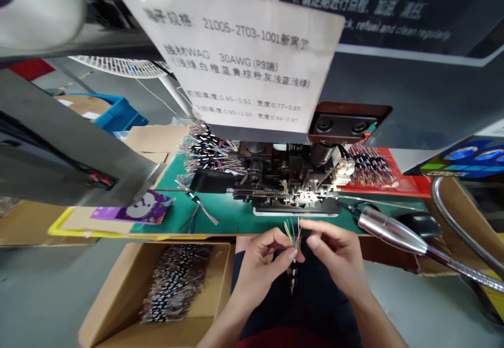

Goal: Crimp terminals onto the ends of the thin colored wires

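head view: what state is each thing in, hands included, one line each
Multicoloured thin wire bundle: held, upper ends fanned apart
Left hand: closed, pinching the bundle
Right hand: thumb and forefinger parted, beside the wire ends
Brown cardboard box: open, holding similar bundles
Red plastic tray: holding wire bundles
White printed paper sheet: tilted, hanging on the dark grey machine

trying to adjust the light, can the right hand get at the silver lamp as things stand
Probably yes: the silver lamp sits to the right of the right hand with nothing visible between them, and the left hand holds the wires.
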Action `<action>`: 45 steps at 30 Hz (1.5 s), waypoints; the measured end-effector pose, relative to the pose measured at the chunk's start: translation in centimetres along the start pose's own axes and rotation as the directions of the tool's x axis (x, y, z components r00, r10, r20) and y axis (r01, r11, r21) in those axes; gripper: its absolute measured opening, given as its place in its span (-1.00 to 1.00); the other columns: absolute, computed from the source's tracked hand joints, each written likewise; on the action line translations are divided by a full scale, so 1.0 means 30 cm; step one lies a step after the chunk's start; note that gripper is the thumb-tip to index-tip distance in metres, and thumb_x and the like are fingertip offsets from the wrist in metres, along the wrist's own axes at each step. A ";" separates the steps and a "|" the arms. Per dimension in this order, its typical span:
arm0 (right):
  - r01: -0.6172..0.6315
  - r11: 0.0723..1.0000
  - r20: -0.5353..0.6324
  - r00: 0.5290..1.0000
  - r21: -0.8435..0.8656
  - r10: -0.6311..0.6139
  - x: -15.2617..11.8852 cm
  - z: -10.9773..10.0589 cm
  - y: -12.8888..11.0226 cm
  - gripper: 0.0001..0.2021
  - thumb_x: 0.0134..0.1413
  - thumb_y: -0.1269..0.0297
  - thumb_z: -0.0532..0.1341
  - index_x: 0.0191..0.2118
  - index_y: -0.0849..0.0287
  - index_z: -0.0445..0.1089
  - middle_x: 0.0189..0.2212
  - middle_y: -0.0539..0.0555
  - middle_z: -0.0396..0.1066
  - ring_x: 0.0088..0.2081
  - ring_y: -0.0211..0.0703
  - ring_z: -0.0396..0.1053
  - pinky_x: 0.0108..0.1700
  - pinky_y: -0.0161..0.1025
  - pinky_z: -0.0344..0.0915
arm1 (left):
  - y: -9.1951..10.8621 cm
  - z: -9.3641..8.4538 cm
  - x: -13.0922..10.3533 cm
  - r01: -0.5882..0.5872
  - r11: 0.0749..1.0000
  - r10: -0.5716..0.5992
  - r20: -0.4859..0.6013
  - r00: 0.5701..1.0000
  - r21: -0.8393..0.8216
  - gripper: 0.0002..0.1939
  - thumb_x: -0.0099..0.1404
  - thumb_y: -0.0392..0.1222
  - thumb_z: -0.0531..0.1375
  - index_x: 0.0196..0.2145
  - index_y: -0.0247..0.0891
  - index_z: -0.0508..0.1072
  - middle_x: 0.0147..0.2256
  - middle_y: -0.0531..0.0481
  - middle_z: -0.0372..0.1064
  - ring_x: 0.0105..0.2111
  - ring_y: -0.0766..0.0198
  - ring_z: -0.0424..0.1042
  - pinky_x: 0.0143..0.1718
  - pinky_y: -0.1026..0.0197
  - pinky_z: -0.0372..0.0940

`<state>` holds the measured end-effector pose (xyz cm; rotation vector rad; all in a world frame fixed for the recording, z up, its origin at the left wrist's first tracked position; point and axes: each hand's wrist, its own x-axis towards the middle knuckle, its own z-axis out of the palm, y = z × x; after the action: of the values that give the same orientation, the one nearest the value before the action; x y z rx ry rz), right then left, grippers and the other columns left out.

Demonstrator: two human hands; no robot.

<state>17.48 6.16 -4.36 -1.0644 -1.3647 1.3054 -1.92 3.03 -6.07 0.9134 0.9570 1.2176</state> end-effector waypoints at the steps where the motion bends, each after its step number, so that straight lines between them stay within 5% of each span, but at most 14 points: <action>1: 0.008 1.000 0.069 0.998 -0.016 -0.007 -0.003 0.003 -0.002 -0.78 0.40 0.26 0.48 0.08 0.00 0.80 -0.47 -0.03 0.47 -0.46 -0.22 0.30 -0.41 -0.26 0.19 | -0.001 0.000 0.002 0.014 1.000 -0.014 0.005 1.000 -0.014 -0.73 0.42 -0.13 0.52 -0.36 -0.19 0.56 -0.41 0.04 0.66 -0.34 0.21 0.62 -0.21 0.26 0.43; 5: 0.053 0.994 0.200 0.979 -0.093 -0.034 0.001 0.016 -0.032 -0.82 0.47 0.26 0.44 -0.19 0.09 0.83 -0.53 0.01 0.50 -0.47 -0.19 0.33 -0.42 -0.23 0.19 | -0.009 0.000 0.007 0.052 0.998 -0.052 0.021 0.998 -0.019 -0.72 0.31 -0.24 0.58 -0.39 -0.20 0.55 -0.42 0.08 0.67 -0.39 0.24 0.65 -0.21 0.26 0.48; 11: 0.048 0.997 0.121 0.992 -0.055 -0.041 0.035 0.021 -0.078 -0.72 0.48 0.27 0.42 -0.33 0.16 0.75 -0.54 0.02 0.59 -0.52 -0.20 0.43 -0.44 -0.27 0.31 | 0.026 -0.001 0.009 -0.043 0.966 0.019 0.096 0.995 0.256 -0.79 0.42 -0.30 0.39 -0.38 -0.16 0.52 -0.42 0.03 0.71 -0.41 0.16 0.67 -0.27 0.19 0.51; 14: 0.067 0.995 0.092 0.994 -0.077 -0.060 0.041 0.021 -0.083 -0.73 0.46 0.26 0.43 -0.35 0.16 0.72 -0.53 0.01 0.54 -0.51 -0.20 0.38 -0.45 -0.26 0.27 | 0.087 0.004 -0.026 -0.227 0.753 0.230 0.076 0.970 0.618 -0.86 0.37 -0.35 0.40 -0.21 -0.10 0.67 -0.10 -0.07 0.80 -0.14 -0.02 0.74 -0.02 -0.01 0.55; 16: 0.099 0.989 0.125 0.989 -0.112 -0.085 0.038 0.019 -0.083 -0.77 0.46 0.28 0.43 -0.31 0.16 0.72 -0.53 0.00 0.50 -0.51 -0.21 0.34 -0.45 -0.26 0.22 | 0.130 0.013 -0.069 -0.263 0.511 0.419 0.030 0.907 0.818 -0.51 0.32 -0.29 0.49 0.18 -0.02 0.69 0.27 -0.18 0.65 0.18 -0.24 0.65 0.25 -0.22 0.46; 18: 0.139 0.981 0.161 0.980 -0.137 -0.116 0.030 0.016 -0.085 -0.80 0.47 0.30 0.41 -0.27 0.15 0.73 -0.52 0.00 0.48 -0.51 -0.21 0.32 -0.45 -0.24 0.19 | 0.157 0.027 -0.110 -0.265 0.448 0.485 0.018 0.875 0.854 -0.18 0.33 -0.26 0.53 0.48 0.03 0.47 0.39 -0.18 0.54 0.30 -0.27 0.58 0.37 -0.24 0.41; 22: 0.206 0.971 0.206 0.962 -0.124 -0.178 0.008 0.010 -0.093 -0.81 0.48 0.34 0.39 -0.25 0.14 0.72 -0.50 0.01 0.51 -0.51 -0.20 0.30 -0.42 -0.20 0.18 | 0.151 0.051 -0.119 -0.260 0.718 0.319 0.027 0.947 0.646 -0.20 0.40 -0.34 0.48 0.49 0.08 0.41 0.22 -0.08 0.70 0.15 -0.03 0.73 0.18 0.04 0.61; 26: 0.213 0.971 0.202 0.961 -0.110 -0.188 -0.002 0.004 -0.097 -0.81 0.46 0.35 0.41 -0.27 0.13 0.71 -0.55 -0.02 0.48 -0.52 -0.22 0.23 -0.44 -0.22 0.13 | 0.127 0.049 -0.055 -0.128 0.915 0.147 -0.021 0.989 0.383 -0.76 0.44 -0.30 0.46 0.00 -0.04 0.68 -0.20 0.05 0.79 -0.24 0.17 0.79 -0.17 0.25 0.64; 30: 0.212 0.973 0.195 0.962 -0.086 -0.193 0.007 0.000 -0.098 -0.76 0.50 0.33 0.40 -0.30 0.13 0.69 -0.51 0.03 0.58 -0.49 -0.18 0.30 -0.41 -0.21 0.21 | 0.124 0.035 -0.019 -0.055 0.959 0.032 0.086 0.996 0.279 -0.85 0.42 -0.26 0.49 -0.34 -0.13 0.69 -0.40 0.05 0.73 -0.36 0.18 0.75 -0.24 0.26 0.60; 38: 0.132 0.991 0.146 0.981 -0.005 -0.130 0.034 0.014 -0.075 -0.78 0.49 0.28 0.42 0.14 0.06 0.77 -0.46 0.00 0.61 -0.45 -0.14 0.53 -0.37 -0.24 0.43 | 0.063 -0.003 0.015 0.016 0.998 -0.017 0.021 1.000 0.065 -0.72 0.43 -0.06 0.54 -0.36 -0.21 0.62 -0.39 -0.03 0.71 -0.35 0.10 0.73 -0.28 0.20 0.56; 45: 0.117 0.988 0.053 0.992 -0.101 -0.112 0.048 0.040 -0.076 -0.82 0.45 0.31 0.42 -0.04 0.06 0.84 -0.56 -0.02 0.51 -0.53 -0.18 0.39 -0.46 -0.26 0.33 | 0.051 0.017 0.050 -0.068 0.992 0.075 -0.059 0.995 0.108 -0.78 0.37 -0.12 0.57 -0.35 -0.21 0.67 -0.35 0.00 0.64 -0.31 0.18 0.64 -0.21 0.25 0.52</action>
<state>16.08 7.23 -2.01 -1.0145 -1.5214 1.1927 -1.80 4.67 -4.61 1.0055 1.0553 1.2718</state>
